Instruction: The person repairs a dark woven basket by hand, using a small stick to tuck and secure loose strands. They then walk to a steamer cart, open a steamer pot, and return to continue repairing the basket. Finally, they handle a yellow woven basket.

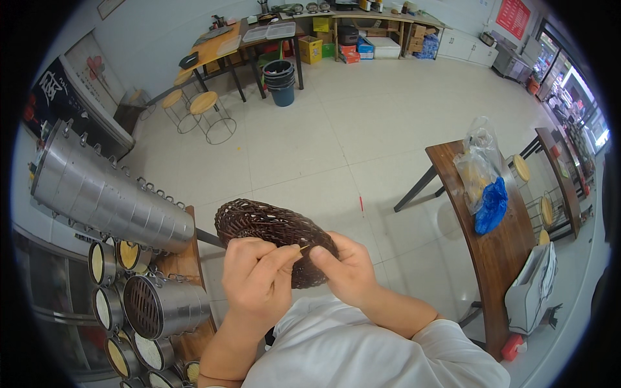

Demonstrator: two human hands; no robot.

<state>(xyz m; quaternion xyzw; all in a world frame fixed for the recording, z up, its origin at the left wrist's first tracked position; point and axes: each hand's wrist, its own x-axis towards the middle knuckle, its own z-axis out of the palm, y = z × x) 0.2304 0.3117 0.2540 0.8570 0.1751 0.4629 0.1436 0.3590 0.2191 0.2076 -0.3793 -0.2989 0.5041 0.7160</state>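
Observation:
A dark brown woven wicker basket (262,220) is held up in front of my body, tilted on its side. My right hand (349,265) grips its right edge, thumb on the near face and fingers behind. My left hand (257,277) is closed in a pinch against the near side of the weave. From its fingertips pokes a thin yellowish sliver (304,247), close to my right thumb; its exact kind is too small to make out. The left palm and fingers hide part of the basket.
At left, tall stacked metal steamers (110,187) and several round tins (149,349) crowd a wooden table. A wooden table (479,252) at right bears plastic bags (482,161) and a blue bag (491,207). Farther off stand stools (204,102) and a bucket stack (281,90).

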